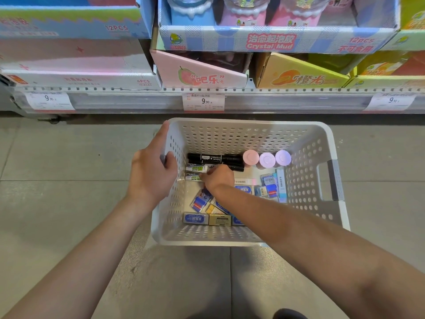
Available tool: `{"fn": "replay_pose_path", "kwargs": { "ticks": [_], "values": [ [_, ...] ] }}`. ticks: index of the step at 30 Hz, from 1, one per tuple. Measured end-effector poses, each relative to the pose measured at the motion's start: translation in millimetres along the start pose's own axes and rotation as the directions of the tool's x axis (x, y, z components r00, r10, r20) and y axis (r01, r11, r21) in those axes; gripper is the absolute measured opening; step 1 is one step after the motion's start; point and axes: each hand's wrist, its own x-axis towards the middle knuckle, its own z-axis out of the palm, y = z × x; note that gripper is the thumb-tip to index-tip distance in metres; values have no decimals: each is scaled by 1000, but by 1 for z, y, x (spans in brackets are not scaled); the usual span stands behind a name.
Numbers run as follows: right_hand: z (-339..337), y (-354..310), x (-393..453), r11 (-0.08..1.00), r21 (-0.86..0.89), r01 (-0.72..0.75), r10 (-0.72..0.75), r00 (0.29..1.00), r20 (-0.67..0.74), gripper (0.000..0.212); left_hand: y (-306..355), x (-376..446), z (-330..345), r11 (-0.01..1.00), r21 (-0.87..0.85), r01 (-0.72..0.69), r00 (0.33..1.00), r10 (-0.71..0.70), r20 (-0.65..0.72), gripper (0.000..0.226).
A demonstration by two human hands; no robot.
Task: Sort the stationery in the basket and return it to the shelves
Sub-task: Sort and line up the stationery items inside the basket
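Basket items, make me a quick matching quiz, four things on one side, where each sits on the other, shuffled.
Things:
1. black markers
2. round pastel lids
3. left hand
4. right hand

Places:
A. gripping the basket's left rim
B. far side of the basket floor, left of the lids
C. reaching down among the small packs
D. far right of the basket floor, in a row

Pairs: 1-B, 2-D, 3-A, 4-C
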Motion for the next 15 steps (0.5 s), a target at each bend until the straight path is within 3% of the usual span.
{"fn": "replay_pose_path", "kwargs": {
  "ticks": [7, 10, 12, 15],
  "values": [
    [-8, -1, -3, 999, -30, 30, -27, 997, 77, 23, 0, -1, 0, 1000, 7, 2, 1000, -2, 6, 61],
    [-20, -2, -8, 1000, -10, 5, -3, 979, 204, 38, -1, 0, 0, 1000, -11, 0, 1000, 0, 4, 61],
    [-38, -5, -13, 993, 105, -57, 18, 939, 342, 50, 0, -1, 0, 1000, -24, -10, 1000, 10, 7, 61],
    [-86, -12, -17, 999, 41, 24, -41, 869, 494, 39, -1, -1, -1, 999, -30, -25, 1000, 25, 12, 62]
  ]
}}
